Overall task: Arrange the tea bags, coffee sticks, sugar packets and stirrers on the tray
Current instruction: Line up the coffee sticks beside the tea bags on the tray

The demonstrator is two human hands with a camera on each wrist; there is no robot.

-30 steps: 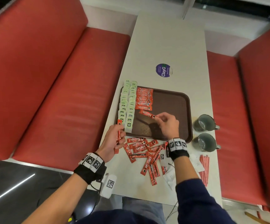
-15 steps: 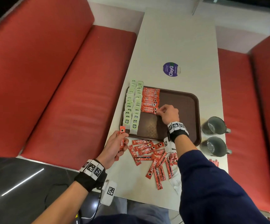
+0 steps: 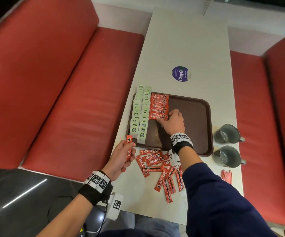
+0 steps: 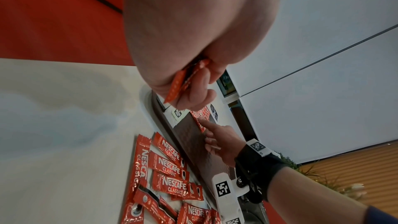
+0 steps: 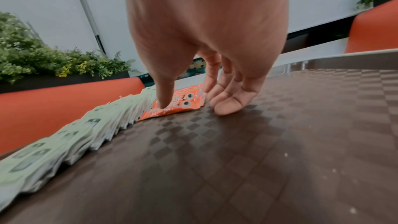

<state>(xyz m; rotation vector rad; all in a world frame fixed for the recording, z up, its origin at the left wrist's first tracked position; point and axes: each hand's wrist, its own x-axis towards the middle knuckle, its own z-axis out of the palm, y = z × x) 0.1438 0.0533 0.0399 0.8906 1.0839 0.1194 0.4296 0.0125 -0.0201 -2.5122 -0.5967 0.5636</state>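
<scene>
A: Left to right, what's there?
B: Tea bags (image 3: 139,115) line the tray's (image 3: 205,127) left edge, beside the coffee sticks (image 3: 158,106). The left hand (image 3: 121,158) clamps one spare stick (image 3: 128,149) off the near-left corner.
A: And the right hand (image 3: 173,122)?
B: Fingers spread, holding nothing, thumb (image 5: 163,98) pressing the nearest stick. I'd square it flush before letting go; the loose pile (image 3: 160,170) waits on the surface.

Head view overhead, wrist views low and close, all sharing tray (image 3: 205,117).
</scene>
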